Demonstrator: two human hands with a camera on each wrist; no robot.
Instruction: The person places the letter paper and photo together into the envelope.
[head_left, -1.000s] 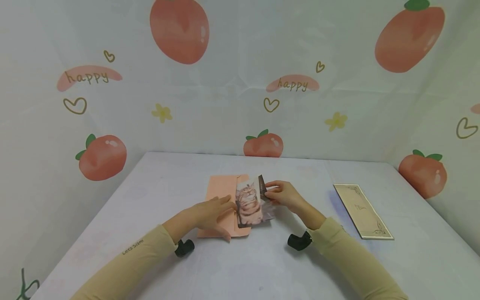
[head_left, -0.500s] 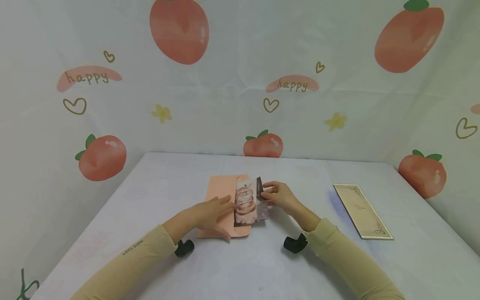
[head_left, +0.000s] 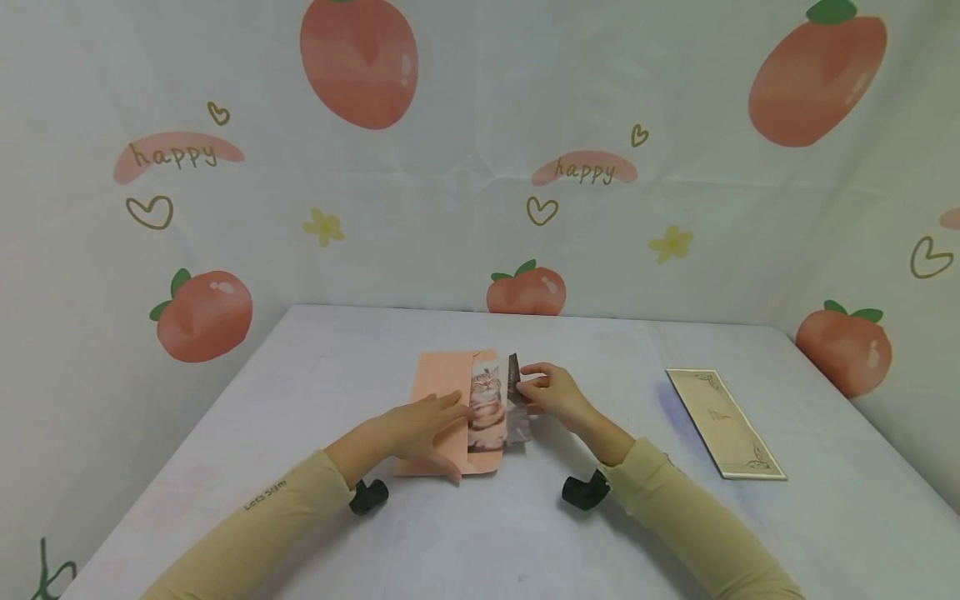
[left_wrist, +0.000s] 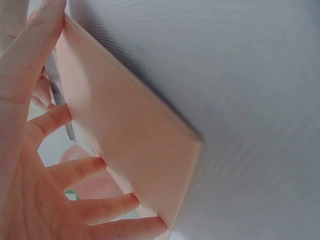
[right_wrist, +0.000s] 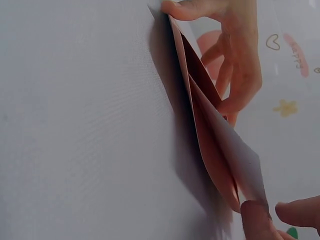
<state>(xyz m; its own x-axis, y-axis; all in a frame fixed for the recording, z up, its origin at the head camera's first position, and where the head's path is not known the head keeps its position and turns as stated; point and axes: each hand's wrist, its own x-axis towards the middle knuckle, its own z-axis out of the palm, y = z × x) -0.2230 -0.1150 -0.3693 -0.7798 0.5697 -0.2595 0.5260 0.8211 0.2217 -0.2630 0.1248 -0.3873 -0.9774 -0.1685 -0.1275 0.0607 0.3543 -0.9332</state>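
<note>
A: Where's the LH [head_left: 429,425]?
B: On the pink envelope [head_left: 442,372], mid-table approx. Grip apart: fingers spread, touching it.
A: RH [head_left: 558,396]?
B: Grip together, clamped on the outer edge of the pic cards [head_left: 487,408], cat print on top. They're part in the env., rest sticking out its open R side.
A: Table [head_left: 480,550]?
B: White top w/ faint lilac tint. Beige panel [head_left: 726,423] w/ corner scrolls lies flat on the R, well apart from the env.
A: Room?
B: White backdrop [head_left: 450,192] behind & both sides: peaches, hearts, yellow flowers, "happy" lettering.
</note>
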